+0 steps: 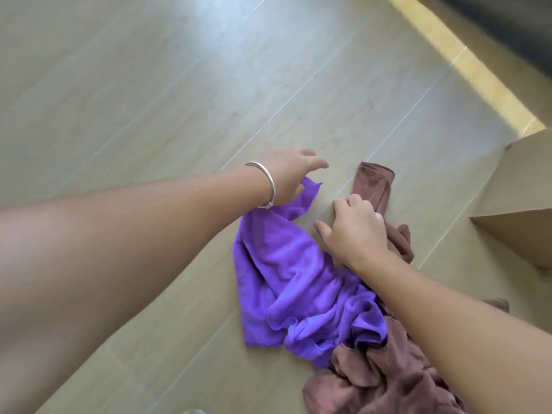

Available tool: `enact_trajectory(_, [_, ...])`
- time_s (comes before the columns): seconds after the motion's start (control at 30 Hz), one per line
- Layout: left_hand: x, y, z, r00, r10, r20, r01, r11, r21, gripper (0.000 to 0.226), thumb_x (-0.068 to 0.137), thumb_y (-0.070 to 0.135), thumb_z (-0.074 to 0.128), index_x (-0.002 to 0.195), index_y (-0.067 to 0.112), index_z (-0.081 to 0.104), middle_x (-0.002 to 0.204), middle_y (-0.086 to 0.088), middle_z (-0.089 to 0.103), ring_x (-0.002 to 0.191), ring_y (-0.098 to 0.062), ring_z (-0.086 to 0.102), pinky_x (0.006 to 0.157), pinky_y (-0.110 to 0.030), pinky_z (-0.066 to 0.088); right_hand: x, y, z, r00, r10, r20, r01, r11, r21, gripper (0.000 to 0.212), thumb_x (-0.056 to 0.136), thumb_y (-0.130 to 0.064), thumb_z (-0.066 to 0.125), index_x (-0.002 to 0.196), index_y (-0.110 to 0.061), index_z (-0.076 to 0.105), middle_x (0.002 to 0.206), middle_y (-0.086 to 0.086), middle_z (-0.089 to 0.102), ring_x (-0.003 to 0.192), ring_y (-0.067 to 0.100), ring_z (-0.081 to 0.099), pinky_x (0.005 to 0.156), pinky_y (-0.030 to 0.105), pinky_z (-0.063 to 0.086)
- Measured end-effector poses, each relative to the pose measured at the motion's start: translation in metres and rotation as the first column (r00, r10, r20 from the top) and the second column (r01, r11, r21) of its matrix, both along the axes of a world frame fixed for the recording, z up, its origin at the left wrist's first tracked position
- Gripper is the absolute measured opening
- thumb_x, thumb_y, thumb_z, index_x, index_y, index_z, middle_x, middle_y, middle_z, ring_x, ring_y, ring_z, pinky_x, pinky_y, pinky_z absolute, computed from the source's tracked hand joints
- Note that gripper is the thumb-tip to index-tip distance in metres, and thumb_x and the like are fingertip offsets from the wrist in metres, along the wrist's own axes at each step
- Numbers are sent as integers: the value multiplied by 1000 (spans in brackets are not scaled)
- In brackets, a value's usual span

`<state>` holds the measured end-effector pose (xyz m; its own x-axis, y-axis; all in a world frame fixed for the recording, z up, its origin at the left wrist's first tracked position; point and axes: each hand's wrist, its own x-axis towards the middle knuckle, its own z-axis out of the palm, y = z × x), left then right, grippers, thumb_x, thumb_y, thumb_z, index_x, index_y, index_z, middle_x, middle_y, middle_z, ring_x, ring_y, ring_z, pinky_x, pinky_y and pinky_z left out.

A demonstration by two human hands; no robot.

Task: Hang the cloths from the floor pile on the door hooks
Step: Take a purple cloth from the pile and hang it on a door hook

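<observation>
Pale wood floor (179, 100) fills most of our view, with a cardboard box (519, 204) at the right edge and a yellow strip along the far wall. We reach down with both hands into the pile: a purple cloth (286, 273) lies spread toward us, brown cloths (388, 375) bunched beside and partly under it. Our left hand (288, 174), a bangle (265, 183) on its wrist, sits at the purple cloth's far corner; its grip seems to pinch that corner, though the fingers are blurred. Our right hand (355, 231) rests curled on a brown cloth, and we cannot tell whether its grip has closed on fabric. No door or hooks show here. We judge the risk to be tangling: lifting the purple cloth could drag a brown one along, since their folds overlap, and a mere corner pinch could slip.
</observation>
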<state>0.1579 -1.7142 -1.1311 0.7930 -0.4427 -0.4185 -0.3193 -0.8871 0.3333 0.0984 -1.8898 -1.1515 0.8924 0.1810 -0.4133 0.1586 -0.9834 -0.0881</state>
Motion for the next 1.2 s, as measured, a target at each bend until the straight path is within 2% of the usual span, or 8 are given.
enact_trajectory(0.07, [15, -9, -9, 959, -274, -76, 284, 937, 205, 55, 85, 24, 65, 135, 34, 44, 141, 1, 40, 123, -24, 44, 101, -41, 40, -2, -3, -6, 997, 21, 68, -20, 1000, -22, 48, 83, -55, 57, 112, -16, 55, 115, 6, 54, 107, 29, 48, 85, 41, 39])
enact_trajectory(0.17, [11, -10, -1, 932, -356, -60, 359, 895, 264, 17, 83, 33, 64, 97, 28, 56, 123, 2, 49, 115, -22, 46, 96, -34, 39, -10, -7, 1, 999, 39, 26, -39, 999, 24, 49, 82, -57, 56, 115, -20, 54, 116, 3, 54, 111, 27, 48, 89, 40, 37])
enact_trajectory(0.37, [-15, 26, 122, 999, -47, 0, 47, 993, -110, 23, 90, 29, 57, 76, 23, 40, 70, 2, 51, 64, -22, 45, 55, -32, 37, -32, 0, 80, 981, -64, -180, 140, 883, 449, 74, 82, -60, 60, 142, -24, 38, 142, -6, 42, 133, 15, 36, 109, 38, 32])
enact_trajectory(0.6, [-38, 51, 319, 995, 42, 94, -17, 968, -251, 23, 91, 26, 59, 83, 21, 39, 63, 9, 40, 57, -19, 35, 53, -34, 25, -28, 59, 245, 984, -99, -150, 177, 683, 709, 27, 86, -41, 59, 112, -37, 51, 100, -24, 51, 89, -4, 43, 73, 26, 37])
enact_trajectory(0.67, [-46, 64, 370, 986, 69, 151, -27, 965, -260, 24, 92, 27, 59, 83, 22, 37, 65, 9, 40, 60, -22, 36, 52, -32, 27, -23, 70, 289, 985, -119, -122, 171, 678, 715, 8, 86, -35, 57, 90, -29, 53, 83, -16, 55, 75, 2, 45, 64, 30, 36])
enact_trajectory(0.8, [-65, 95, 469, 957, 180, 229, -109, 951, -289, 23, 92, 25, 59, 82, 21, 39, 66, 7, 42, 58, -22, 35, 54, -33, 29, -6, 90, 383, 996, -93, -7, 74, 748, 659, 25, 86, -40, 56, 71, -24, 43, 64, -6, 48, 64, 15, 46, 52, 26, 32])
enact_trajectory(0.97, [-91, 127, 567, 860, 321, 396, -203, 928, -313, 29, 89, 40, 43, 83, 13, 51, 65, 6, 46, 53, -23, 36, 50, -33, 36, 18, 108, 484, 971, 192, 139, -237, 821, 520, 10, 88, -38, 54, 90, -28, 52, 78, -7, 61, 73, 24, 55, 58, 33, 39])
enact_trajectory(1.2, [-161, 169, 630, 631, 540, 556, -497, 833, -245, 33, 91, 42, 44, 98, 14, 61, 74, 4, 66, 62, -27, 58, 53, -30, 41, 29, 126, 558, 838, 500, 217, -543, 803, 247, 6, 78, -21, 49, 80, -22, 54, 75, -4, 56, 78, 26, 55, 58, 31, 37])
